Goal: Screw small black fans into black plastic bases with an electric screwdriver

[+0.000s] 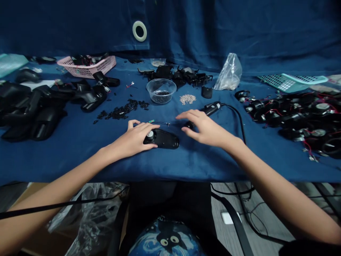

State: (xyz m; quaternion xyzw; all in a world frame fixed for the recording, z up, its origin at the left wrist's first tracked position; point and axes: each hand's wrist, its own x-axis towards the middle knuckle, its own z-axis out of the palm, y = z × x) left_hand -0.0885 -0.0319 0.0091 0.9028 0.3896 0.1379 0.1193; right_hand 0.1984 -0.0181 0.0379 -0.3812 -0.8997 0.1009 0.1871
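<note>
My left hand (pixel 134 138) rests on a black plastic housing (pixel 169 140) lying flat on the cloth, thumb on the near edge and fingers across its far side. A round silvery motor-like part (pixel 150 135) shows between thumb and fingers. Beyond the housing lies a small green circuit board (pixel 151 121) with thin wires. My right hand (pixel 204 128) hovers to the right, fingers apart and nothing held. A black corded electric screwdriver (pixel 212 108) lies just beyond it, its front end partly hidden by the hand.
Behind are loose small black parts (pixel 122 111), a clear bowl (pixel 161 93) of dark pieces, a pile of screws (pixel 187 99) and a plastic bag (pixel 229 73). Black housings (pixel 32 103) heap up at left, wired motor assemblies (pixel 314 117) at right. A pink basket (pixel 105 66) stands behind.
</note>
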